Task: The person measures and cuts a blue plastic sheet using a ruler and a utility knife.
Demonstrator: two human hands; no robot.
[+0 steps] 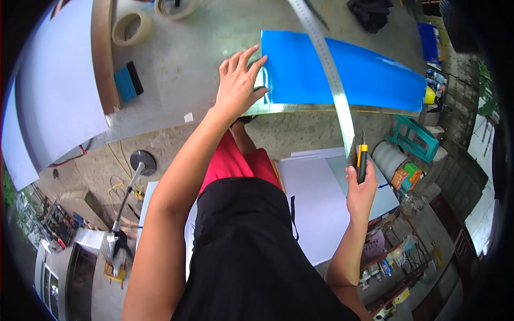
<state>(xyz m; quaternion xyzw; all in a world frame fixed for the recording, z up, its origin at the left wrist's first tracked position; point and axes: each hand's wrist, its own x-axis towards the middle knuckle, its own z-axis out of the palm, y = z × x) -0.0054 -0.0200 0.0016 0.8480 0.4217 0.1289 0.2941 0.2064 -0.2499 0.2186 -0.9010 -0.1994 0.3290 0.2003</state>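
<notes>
A blue sheet (369, 80) lies on the grey worktable, its left end beside my left hand (240, 80). That hand is open, fingers spread, with the fingertips right at the sheet's edge. My right hand (361, 190) is closed around a black and yellow utility knife (362, 165), its blade pointing up, and also grips the near end of a long steel ruler (329, 67). The ruler slants from this hand up across the blue sheet and past its far edge.
On the worktable (176, 69) are tape rolls (131, 29), a blue and black squeegee (127, 82), a dark cloth (369, 13) and large pale panels (59, 80) at left. A green stool (412, 138) stands at right; behind me lies a white board (310, 203).
</notes>
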